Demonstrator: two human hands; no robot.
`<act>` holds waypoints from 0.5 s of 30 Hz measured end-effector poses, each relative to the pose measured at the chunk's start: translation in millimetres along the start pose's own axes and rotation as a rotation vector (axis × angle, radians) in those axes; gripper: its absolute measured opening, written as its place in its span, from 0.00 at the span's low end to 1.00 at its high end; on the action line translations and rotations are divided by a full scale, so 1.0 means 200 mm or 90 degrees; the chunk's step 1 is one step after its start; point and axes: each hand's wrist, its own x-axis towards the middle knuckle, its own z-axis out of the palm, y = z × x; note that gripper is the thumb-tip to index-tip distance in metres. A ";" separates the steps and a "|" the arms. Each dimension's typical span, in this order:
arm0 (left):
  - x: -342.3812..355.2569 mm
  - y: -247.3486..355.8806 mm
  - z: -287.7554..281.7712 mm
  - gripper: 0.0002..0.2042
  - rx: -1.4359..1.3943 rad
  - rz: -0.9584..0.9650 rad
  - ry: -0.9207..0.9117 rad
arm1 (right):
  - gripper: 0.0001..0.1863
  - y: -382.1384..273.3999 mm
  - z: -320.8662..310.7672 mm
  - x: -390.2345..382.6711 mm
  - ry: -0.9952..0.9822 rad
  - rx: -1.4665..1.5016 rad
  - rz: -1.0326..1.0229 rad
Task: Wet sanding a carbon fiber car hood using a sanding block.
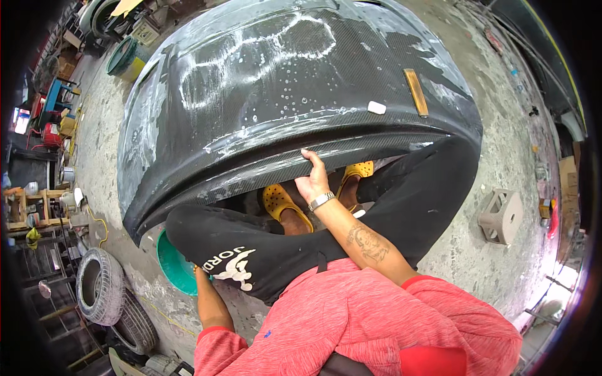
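Observation:
A black carbon-fibre car hood (263, 94) with whitish wet smears and water drops spreads out in front of my legs. My right hand (313, 180) grips its near edge, the thumb lying on top and the fingers hidden underneath. To my left, a green bucket (179, 266) stands on the floor beside my knee. My left forearm (213, 301) reaches to it, and the hand is hidden at the bucket behind my leg. A small white block (376, 108) and a long amber-brown block (415, 93) rest on the hood's right part.
A beige plastic step stool (500, 217) stands on the concrete floor at right. Tyres (100, 287) lie at lower left, near a yellow cord (97, 222). Another bucket (127, 58) sits beyond the hood's far left corner. Tools and shelves line the left side.

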 end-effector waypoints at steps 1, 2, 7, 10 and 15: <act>-0.02 0.01 -0.01 0.24 0.000 -0.005 0.001 | 0.10 -0.01 0.00 -0.01 -0.020 -0.008 -0.007; -0.04 0.01 -0.01 0.24 0.002 -0.008 0.002 | 0.09 -0.01 0.01 -0.02 -0.021 0.005 0.007; -0.11 0.09 -0.02 0.24 0.018 -0.009 0.000 | 0.09 -0.04 0.03 -0.03 0.021 0.052 -0.015; -0.13 0.16 -0.02 0.24 0.023 -0.003 0.000 | 0.07 -0.05 0.04 -0.03 0.014 0.049 -0.013; -0.15 0.26 -0.02 0.23 0.044 0.006 -0.005 | 0.06 -0.06 0.05 -0.03 0.079 0.064 -0.013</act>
